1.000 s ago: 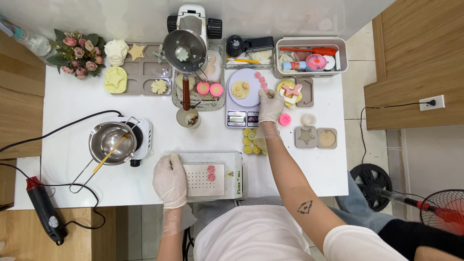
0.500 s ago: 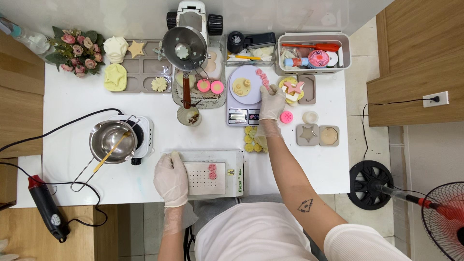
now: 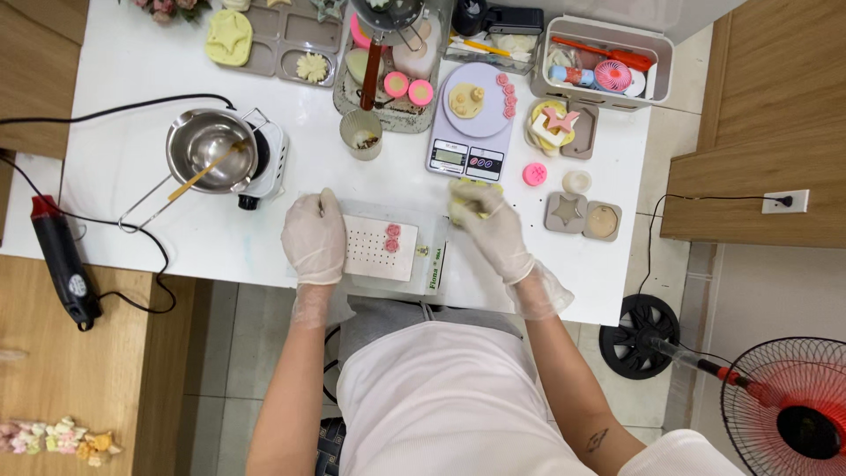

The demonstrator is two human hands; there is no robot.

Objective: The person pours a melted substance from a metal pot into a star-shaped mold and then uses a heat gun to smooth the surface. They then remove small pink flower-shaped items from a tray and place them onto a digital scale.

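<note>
Two gloved hands at a white tabletop point(image 3: 159, 211) — one flat on a perforated board, one closed over a yellow lump.

The left hand point(image 3: 315, 238), in a thin clear glove, lies palm down with fingers loosely spread on the left edge of a white rectangular board point(image 3: 377, 249) dotted with rows of small holes; its long side runs left to right, and two small pink flower-shaped pieces point(image 3: 392, 238) sit near its right edge. The right hand point(image 3: 490, 227), gloved the same way, has its fingers curled around some soft pale-yellow pieces point(image 3: 465, 196) just below a small lilac scale point(image 3: 467, 132) — I cannot tell how many. To the left stands a shiny steel pot point(image 3: 210, 147) with a wooden stick leaning in it.
</note>
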